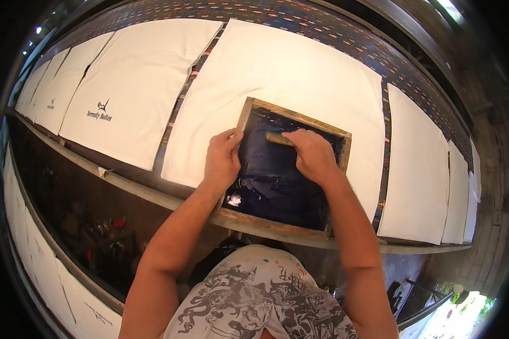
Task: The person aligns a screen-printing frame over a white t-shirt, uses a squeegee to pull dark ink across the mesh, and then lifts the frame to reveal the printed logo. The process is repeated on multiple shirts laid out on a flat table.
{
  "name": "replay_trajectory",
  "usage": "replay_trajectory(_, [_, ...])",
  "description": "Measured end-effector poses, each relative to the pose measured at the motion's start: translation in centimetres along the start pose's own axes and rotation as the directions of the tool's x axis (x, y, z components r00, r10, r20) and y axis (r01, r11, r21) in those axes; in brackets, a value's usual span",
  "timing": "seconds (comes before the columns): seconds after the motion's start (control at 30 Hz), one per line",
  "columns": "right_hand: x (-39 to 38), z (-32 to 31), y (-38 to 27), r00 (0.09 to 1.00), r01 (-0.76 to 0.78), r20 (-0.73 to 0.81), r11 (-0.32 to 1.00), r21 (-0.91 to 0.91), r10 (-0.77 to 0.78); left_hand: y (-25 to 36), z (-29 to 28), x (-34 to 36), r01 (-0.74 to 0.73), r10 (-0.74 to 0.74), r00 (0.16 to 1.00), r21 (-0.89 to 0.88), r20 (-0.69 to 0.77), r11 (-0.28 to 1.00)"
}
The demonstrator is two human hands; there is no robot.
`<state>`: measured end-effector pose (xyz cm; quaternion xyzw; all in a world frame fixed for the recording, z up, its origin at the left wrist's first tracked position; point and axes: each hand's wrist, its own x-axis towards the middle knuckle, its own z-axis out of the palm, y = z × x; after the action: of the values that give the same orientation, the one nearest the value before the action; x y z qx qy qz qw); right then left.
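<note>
Printed white shirt [266, 288] sitting nearest the head camera, a worker [167, 240] is standing at the front edge of a long surface [136, 188], using two hands on one wooden frame [274, 222]. The frame is lying on one white cloth [300, 68], its near rail reaching the surface's front edge. The left hand [223, 159] is clamping the left rail between thumb and fingers; the right hand [313, 153] is closing around what looks like one squeegee [278, 138], which is resting over dark ink [283, 192], closer to the far rail. Work appears to be standing at the ink-spreading step; the next move is probably calling for even pressure and a firmly held frame. At least four more cloths [136, 79] are lining up toward the surface's left end and at least three toward its right, the farthest crowding too closely for an exact count.
</note>
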<state>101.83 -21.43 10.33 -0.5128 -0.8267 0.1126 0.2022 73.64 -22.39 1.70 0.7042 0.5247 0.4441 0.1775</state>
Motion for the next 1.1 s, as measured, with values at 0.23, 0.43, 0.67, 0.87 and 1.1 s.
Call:
replay_trajectory(0.23, [-4.8, 3.6, -5.6, 0.997, 0.079, -0.006, 0.987, -0.137, -0.081, 0.4, -0.4, -0.3, 0.025, -0.025, 1.000, 0.043, -0.005, 0.999])
replay_trajectory(0.43, [-7.8, 2.1, -8.8, 0.989, 0.121, 0.099, 0.989, -0.088, -0.112, 0.3, 0.0, 0.0, 0.006, -0.006, 0.999, 0.030, -0.032, 1.000])
replay_trajectory(0.67, [-1.3, -1.9, -4.2, 0.982, 0.021, 0.186, 0.997, 0.074, -0.034, 0.5, -0.3, 0.6, -0.002, 0.004, 1.000, 0.047, -0.030, 0.999])
replay_trajectory(0.87, [2.5, -1.0, 0.1, 0.994, -0.065, 0.090, 0.998, 0.013, 0.064, 0.4, -0.3, 0.2, 0.001, -0.001, 1.000, 0.042, -0.005, 0.999])
replay_trajectory(1.1, [3.0, 0.6, -0.6, 0.963, 0.234, 0.115, 0.969, 0.084, -0.243, 0.5, -0.3, -0.1, -0.005, 0.005, 1.000, 0.086, 0.002, 0.996])
